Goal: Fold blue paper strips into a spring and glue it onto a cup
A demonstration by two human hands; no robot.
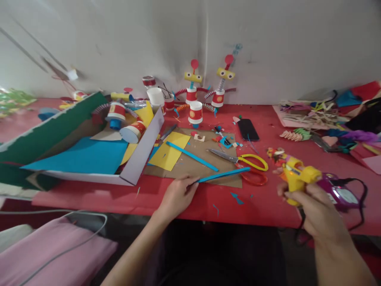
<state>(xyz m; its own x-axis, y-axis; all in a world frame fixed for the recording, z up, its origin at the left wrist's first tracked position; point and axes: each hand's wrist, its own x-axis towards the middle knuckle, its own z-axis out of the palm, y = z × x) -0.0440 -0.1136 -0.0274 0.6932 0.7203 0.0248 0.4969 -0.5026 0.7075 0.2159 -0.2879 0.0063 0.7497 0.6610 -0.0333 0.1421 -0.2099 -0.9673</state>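
Observation:
Between the fingers of my left hand [178, 195] is one end of a blue paper strip [224, 174], which points off to the right. My right hand [312, 206] grips a yellow hot glue gun [297, 174] by its handle, its nozzle pointing up and left. A second blue strip [192, 156] lies across a yellow sheet [172, 151] and the brown cardboard [205, 139]. Scissors [235, 158] with yellow and red handles rest between my hands, partly on the cardboard.
At left stands an open box [141, 151] with blue paper [86, 155] and cup pieces. Paper-cup figures [218, 98] line the wall. A black phone [248, 129], a purple device [342, 194] with a black cord, and craft scraps [312, 113] occupy the right.

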